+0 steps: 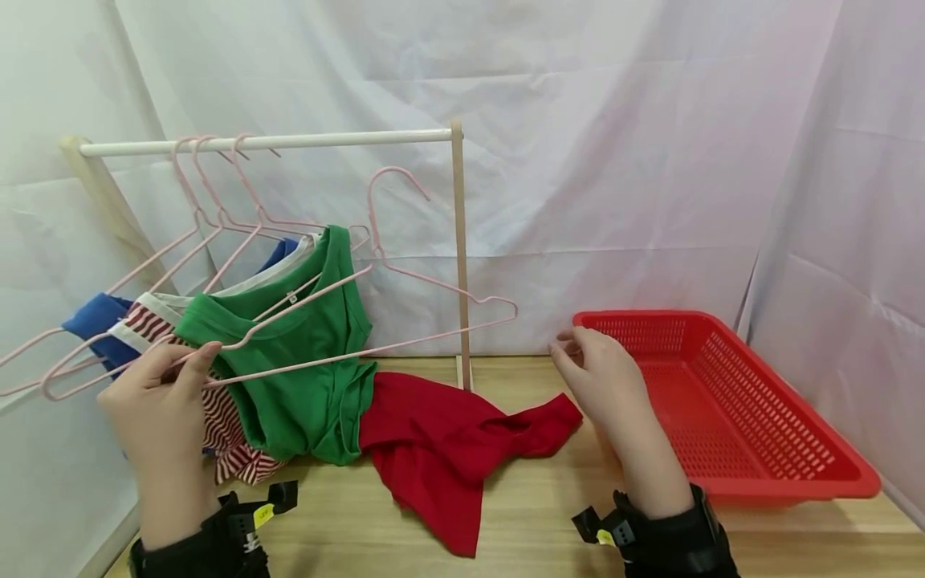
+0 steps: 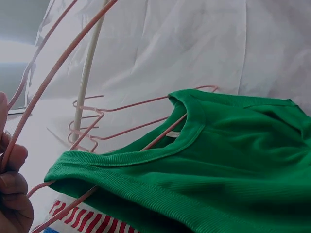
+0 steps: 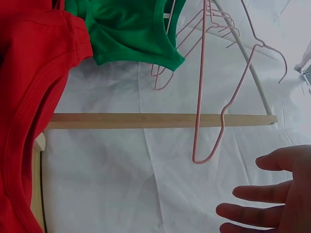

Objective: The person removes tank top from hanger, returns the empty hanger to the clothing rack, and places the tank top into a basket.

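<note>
In the head view my left hand point(image 1: 162, 401) grips the left end of a bare pink wire hanger point(image 1: 441, 281), held in front of the rack with its hook upward. My right hand point(image 1: 607, 385) is in the air left of the red basket, touching nothing; in the right wrist view its fingers point(image 3: 257, 194) are spread and relaxed. A green tank top point(image 1: 311, 337) hangs on a pink hanger behind the held one. Below, a crumpled red garment point(image 1: 448, 433) lies on the wooden table.
The rack has a white rail point(image 1: 347, 139) and a wooden post point(image 1: 459, 241). A red-striped garment point(image 1: 224, 417) and a blue garment point(image 1: 101, 321) hang behind the green top. The red plastic basket point(image 1: 780, 401) stands at the right, before white cloth walls.
</note>
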Motion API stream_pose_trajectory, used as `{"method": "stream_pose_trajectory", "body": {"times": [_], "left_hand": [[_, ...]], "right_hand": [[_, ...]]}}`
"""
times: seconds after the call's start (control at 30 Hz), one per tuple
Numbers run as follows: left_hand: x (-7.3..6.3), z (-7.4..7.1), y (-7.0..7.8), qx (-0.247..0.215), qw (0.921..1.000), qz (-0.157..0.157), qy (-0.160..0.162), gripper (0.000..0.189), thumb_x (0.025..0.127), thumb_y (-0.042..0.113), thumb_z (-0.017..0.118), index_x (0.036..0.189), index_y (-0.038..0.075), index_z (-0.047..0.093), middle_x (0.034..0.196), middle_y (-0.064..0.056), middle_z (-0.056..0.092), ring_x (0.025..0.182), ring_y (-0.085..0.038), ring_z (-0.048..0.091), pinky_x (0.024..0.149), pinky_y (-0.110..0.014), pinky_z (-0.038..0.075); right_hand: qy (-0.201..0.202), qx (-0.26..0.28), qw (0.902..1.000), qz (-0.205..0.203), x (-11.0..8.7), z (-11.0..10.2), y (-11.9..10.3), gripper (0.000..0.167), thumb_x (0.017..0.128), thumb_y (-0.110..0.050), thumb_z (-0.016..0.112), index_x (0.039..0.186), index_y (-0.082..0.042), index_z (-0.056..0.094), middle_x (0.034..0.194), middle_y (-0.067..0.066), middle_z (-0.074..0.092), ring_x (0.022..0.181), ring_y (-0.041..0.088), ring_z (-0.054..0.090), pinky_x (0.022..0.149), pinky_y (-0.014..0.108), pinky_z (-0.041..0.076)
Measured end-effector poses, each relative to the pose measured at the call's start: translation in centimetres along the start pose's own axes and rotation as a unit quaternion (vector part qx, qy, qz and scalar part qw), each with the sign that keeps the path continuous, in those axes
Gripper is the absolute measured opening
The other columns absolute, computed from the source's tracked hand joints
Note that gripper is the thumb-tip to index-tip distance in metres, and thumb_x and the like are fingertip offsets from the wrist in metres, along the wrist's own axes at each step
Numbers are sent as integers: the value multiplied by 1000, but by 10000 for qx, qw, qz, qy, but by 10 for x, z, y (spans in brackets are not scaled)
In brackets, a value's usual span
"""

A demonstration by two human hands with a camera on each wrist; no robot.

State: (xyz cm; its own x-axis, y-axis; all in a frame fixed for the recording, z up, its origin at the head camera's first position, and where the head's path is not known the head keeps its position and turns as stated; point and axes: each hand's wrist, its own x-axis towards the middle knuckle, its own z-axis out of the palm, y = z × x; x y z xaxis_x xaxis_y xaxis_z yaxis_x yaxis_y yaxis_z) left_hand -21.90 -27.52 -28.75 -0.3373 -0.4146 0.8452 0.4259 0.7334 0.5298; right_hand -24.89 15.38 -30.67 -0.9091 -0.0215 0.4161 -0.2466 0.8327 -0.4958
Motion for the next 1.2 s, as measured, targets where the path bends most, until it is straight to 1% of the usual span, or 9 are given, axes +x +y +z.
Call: {"method": "stream_pose_trajectory", "body": {"times": [0.17, 0.3, 0.6, 0.83, 0.93, 1.0, 1.07, 1.17, 1.2], "left_hand": [[2, -9, -6, -350, 9986, -109, 376, 28, 85, 25, 77, 61, 23, 64, 58, 27, 50, 51, 8, 43, 52, -11, 27], [3, -18, -8, -234, 9979, -201, 567, 30, 85, 26, 76, 67, 40, 58, 59, 28, 48, 51, 8, 40, 51, -9, 25], [6, -36, -16, 144, 9961, -419, 764, 35, 86, 27, 75, 67, 46, 53, 59, 32, 45, 54, 17, 44, 54, -2, 32], [4, -46, -15, 737, 9923, -616, 776, 27, 87, 23, 73, 67, 32, 57, 62, 37, 41, 55, 16, 38, 57, -2, 31], [3, -47, -14, 981, 9909, -350, 852, 31, 88, 25, 73, 64, 7, 65, 65, 39, 38, 57, 17, 34, 59, -3, 28], [3, -43, -10, 1008, 9903, 111, 946, 41, 90, 29, 70, 63, -1, 64, 58, 24, 49, 60, 20, 32, 61, -4, 25], [3, -36, -5, 1043, 9883, 493, 995, 54, 92, 37, 65, 75, -14, 63, 55, 4, 53, 61, 18, 27, 61, -6, 21], [3, -22, 3, 857, 9860, 930, 1088, 64, 93, 47, 58, 74, -13, 63, 61, -27, 54, 64, 20, 27, 60, -8, 19], [3, -18, 5, 809, 9859, 978, 1087, 64, 93, 49, 57, 74, -12, 63, 61, -26, 55, 64, 21, 27, 59, -8, 18]], "right_hand": [[31, -6, 9999, -119, -1, 2, -3, 34, 98, -32, 56, 118, -6, 63, 105, 12, 66, 95, 29, 61, 82, 47, 50], [-39, -7, 9999, -131, -3, 3, -5, 33, 98, -33, 57, 118, -7, 64, 105, 11, 66, 94, 28, 61, 80, 47, 51], [-142, -14, 9998, -134, -4, 7, -8, 37, 99, -35, 56, 120, -6, 64, 109, 13, 66, 99, 30, 61, 82, 49, 50], [-117, -59, 9997, -186, -5, 9, -9, 35, 98, -33, 57, 120, -6, 64, 107, 12, 66, 97, 29, 61, 81, 48, 51], [-133, -88, 9996, -234, -5, 11, -10, 35, 97, -33, 58, 119, -6, 65, 106, 11, 67, 96, 28, 62, 81, 48, 51], [-123, -121, 9995, -266, -6, 12, -10, 35, 97, -33, 59, 119, -6, 65, 105, 11, 67, 96, 28, 62, 81, 48, 51], [-97, -157, 9994, -308, -6, 13, -11, 35, 97, -33, 59, 118, -7, 65, 105, 10, 67, 95, 28, 62, 81, 48, 51], [-46, -186, 9992, -362, -7, 14, -12, 33, 97, -33, 60, 117, -7, 66, 103, 9, 67, 94, 27, 62, 79, 47, 51], [-36, -184, 9991, -381, -7, 14, -12, 33, 96, -32, 60, 117, -8, 66, 103, 9, 67, 94, 27, 62, 79, 47, 51]]}}
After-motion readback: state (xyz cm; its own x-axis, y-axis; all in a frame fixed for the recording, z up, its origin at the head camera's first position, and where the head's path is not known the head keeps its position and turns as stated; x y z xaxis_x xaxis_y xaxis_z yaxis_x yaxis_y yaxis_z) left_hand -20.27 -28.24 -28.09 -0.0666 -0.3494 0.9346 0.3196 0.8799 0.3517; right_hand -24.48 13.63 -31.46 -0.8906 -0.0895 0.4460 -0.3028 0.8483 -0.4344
